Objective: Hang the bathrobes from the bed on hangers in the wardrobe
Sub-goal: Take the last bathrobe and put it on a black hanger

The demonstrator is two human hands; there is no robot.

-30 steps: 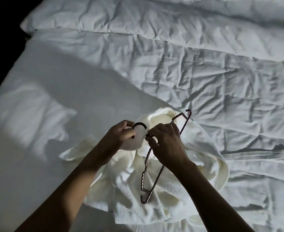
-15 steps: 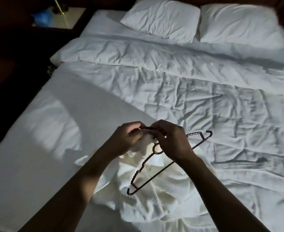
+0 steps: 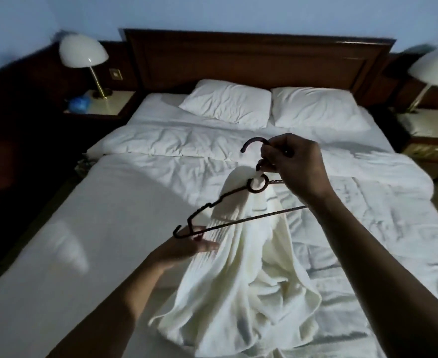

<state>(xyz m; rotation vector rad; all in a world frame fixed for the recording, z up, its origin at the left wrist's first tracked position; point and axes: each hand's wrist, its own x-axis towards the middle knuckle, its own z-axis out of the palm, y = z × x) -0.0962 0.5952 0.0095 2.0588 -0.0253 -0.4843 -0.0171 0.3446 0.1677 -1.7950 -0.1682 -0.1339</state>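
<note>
The right hand (image 3: pixel 296 169) is raised over the middle of the bed (image 3: pixel 109 228), its fingers curled round the neck of a dark hanger (image 3: pixel 259 192) just under the hook (image 3: pixel 254 140), which arches up to the left of the knuckles. The hanger tilts, its left end lower and nearer, its right end hidden behind the right wrist. The left hand (image 3: pixel 189 246) lies lower and to the left, released, fingers straight and held against the robe (image 3: pixel 238 280) right below the hanger's left tip; blur hides whether it touches the tip itself. A bit of the white robe shows in the ring below the hook. From there the cloth drops in long folds behind the bottom bar and spreads in a heap on the near part of the bed. To the left of the heap the sheet is smooth, and to the right lies a rumpled white duvet (image 3: pixel 367 228), folded back at the far end. Beyond it two white pillows (image 3: pixel 225 103) sit side by side against a dark wooden headboard (image 3: pixel 259 63). At each side of the headboard stands a lamp (image 3: pixel 83 54) with a white dome shade. The left one is on a nightstand (image 3: pixel 109 104) beside a small blue thing (image 3: pixel 79 104) too dim to tell.
</note>
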